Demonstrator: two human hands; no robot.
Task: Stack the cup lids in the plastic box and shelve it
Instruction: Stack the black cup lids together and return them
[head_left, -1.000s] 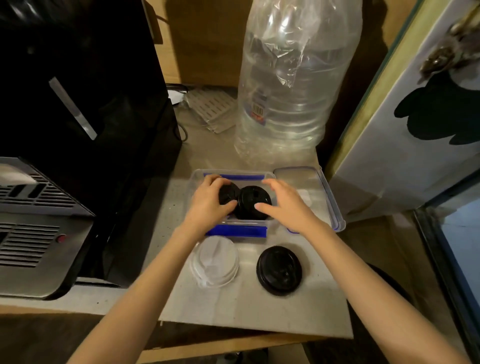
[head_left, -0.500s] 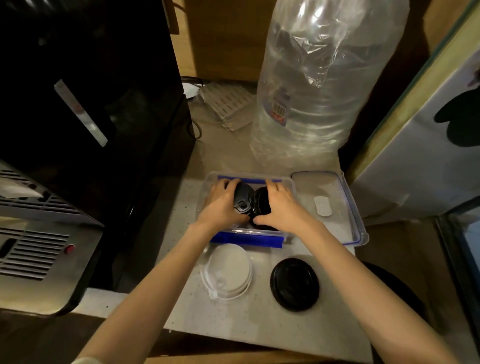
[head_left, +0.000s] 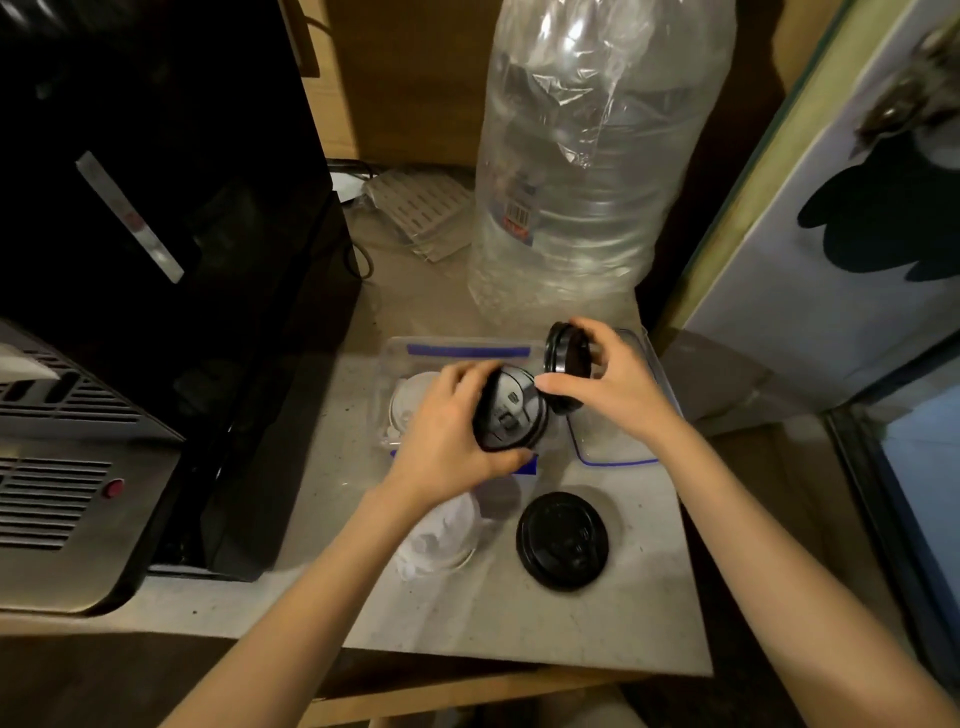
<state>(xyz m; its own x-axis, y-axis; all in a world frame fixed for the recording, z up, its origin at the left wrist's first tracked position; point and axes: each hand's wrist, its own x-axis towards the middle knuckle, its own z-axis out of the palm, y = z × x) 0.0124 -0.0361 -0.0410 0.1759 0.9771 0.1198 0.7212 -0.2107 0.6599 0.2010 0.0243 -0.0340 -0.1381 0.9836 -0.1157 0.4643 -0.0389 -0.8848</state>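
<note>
Both hands were down in the plastic box (head_left: 387, 364) a moment ago, but now the left hand (head_left: 441, 441) and the right hand (head_left: 618, 384) each pinch a black lid up over it, so those lids still need stacking inside.

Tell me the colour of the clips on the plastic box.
Blue: the clips on the clear plastic box show best in the head view.

Large clear crumpled plastic water bottle (head_left: 582, 171) standing upright at back of grey countertop (head_left: 519, 618). Glossy black appliance (head_left: 156, 208) sitting at left, silver vented machine (head_left: 62, 467) beside it. White slotted plastic piece (head_left: 415, 208) lying behind, near bottle.
</note>
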